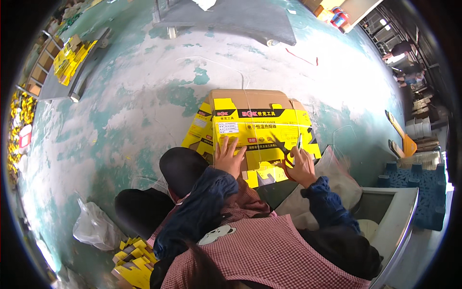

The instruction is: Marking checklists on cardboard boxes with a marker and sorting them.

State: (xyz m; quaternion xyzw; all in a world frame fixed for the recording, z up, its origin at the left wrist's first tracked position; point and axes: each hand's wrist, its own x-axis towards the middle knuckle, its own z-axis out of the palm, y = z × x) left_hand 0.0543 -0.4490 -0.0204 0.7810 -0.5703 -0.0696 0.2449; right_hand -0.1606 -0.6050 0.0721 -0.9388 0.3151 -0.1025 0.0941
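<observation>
Seemingly, trimming the string (248, 98) is the step: the left hand (229, 158), fingers apart, is resting near the left edge of the cardboard stack (256, 133); the right hand (302, 166) is clamping its fingers on scissors (287, 159) by the right edge, the cut probably needing taut string.

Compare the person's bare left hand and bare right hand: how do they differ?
The left hand lies spread on the yellow-printed flat cardboard; the right hand curls around red-handled scissors. The left hand is nearer the cardboard's left edge, the right hand nearer its right. Both emerge from dark-blue cloth sleeves.
</observation>
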